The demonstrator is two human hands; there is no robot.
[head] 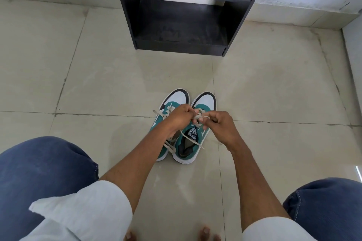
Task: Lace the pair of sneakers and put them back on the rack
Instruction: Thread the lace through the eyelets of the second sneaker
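From the head view, both sneakers (pixel 186 127) stood near the person, the rack (pixel 186 15) far beyond; left hand (pixel 177 117) and right hand (pixel 219 126) pinched the right sneaker's lace (pixel 197 117), apparently mid-lacing; tightening seemed next

Floor (pixel 98 76): glazed beige tile, semi-gloss, scuffed grout lines. Rack (pixel 182 25): black laminated board, matt, dusty bottom shelf, chipped edge. Sneakers (pixel 188 143): smooth white toe panels, teal matt upper, flat woven cream laces (pixel 170 146). Trousers (pixel 39 172): blue denim. Sleeves (pixel 88 211): white cloth.
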